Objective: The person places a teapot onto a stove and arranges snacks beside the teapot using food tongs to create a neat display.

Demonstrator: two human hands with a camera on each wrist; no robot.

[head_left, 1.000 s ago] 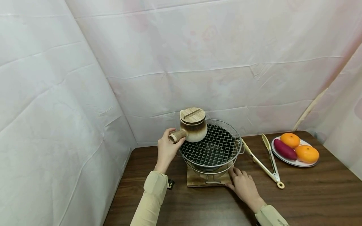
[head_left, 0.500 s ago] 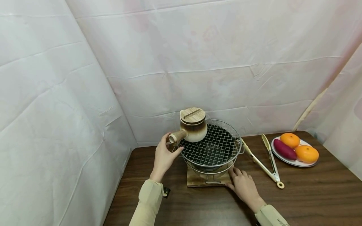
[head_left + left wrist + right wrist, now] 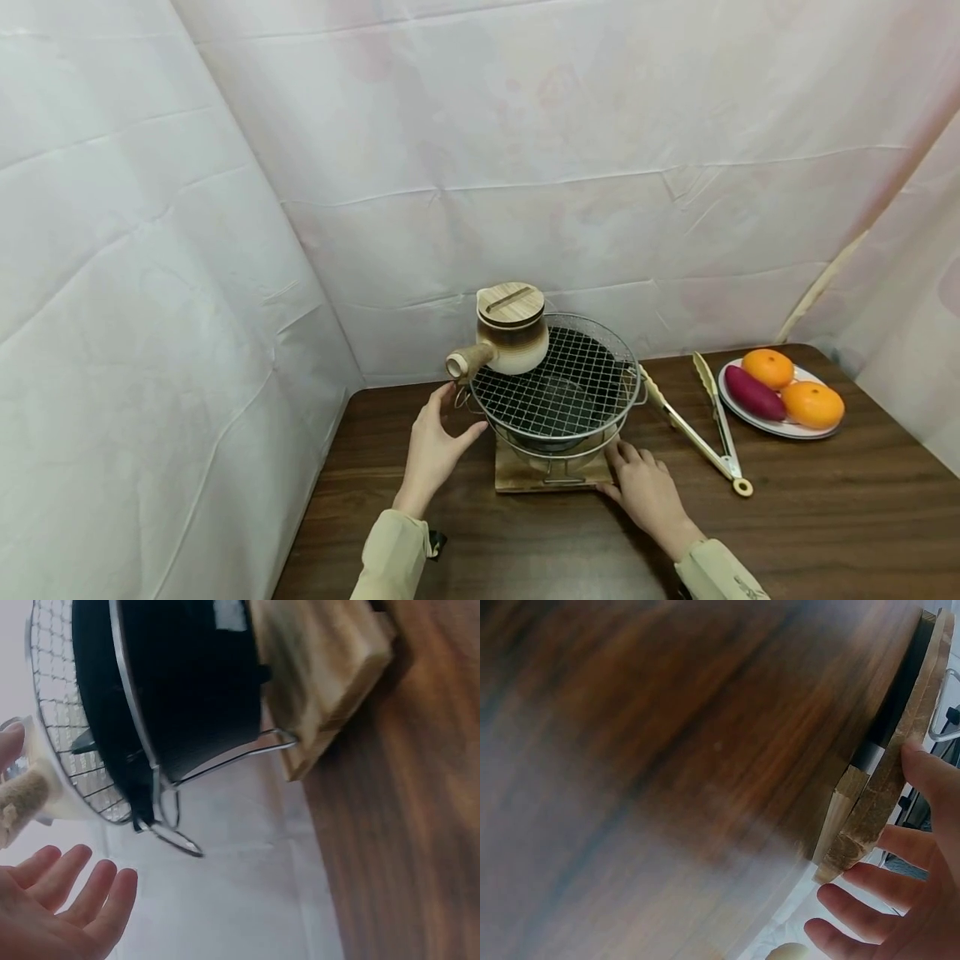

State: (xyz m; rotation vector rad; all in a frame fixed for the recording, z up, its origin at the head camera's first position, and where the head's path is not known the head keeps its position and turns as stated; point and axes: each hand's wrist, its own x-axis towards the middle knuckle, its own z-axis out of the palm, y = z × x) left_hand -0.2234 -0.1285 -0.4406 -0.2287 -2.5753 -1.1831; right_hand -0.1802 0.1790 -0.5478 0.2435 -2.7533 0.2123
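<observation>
A side-handled teapot (image 3: 513,346) with a wooden lid stands on the left part of a round wire grill net (image 3: 562,400). My left hand (image 3: 431,458) is off the pot, below its wrapped handle (image 3: 471,361), fingers spread and thumb apart. In the left wrist view those fingers (image 3: 112,907) are bent slightly, near the handle. Under the net is a dark, round stove body (image 3: 195,682) in a wire stand, set on a wooden board (image 3: 517,477). My right hand (image 3: 648,496) holds the board's front right corner, thumb on the front edge, fingers along the side.
Spread tongs (image 3: 693,442) lie on the brown table (image 3: 810,525) right of the grill. Beyond them, a white plate (image 3: 772,428) bears a purple sweet potato (image 3: 753,393) and two orange fruits (image 3: 812,405). Pale cloth (image 3: 465,150) hangs behind and along the left.
My left hand has let go of the teapot's handle and moved down and toward me. The teapot stays on the net. My right hand keeps its place at the board.
</observation>
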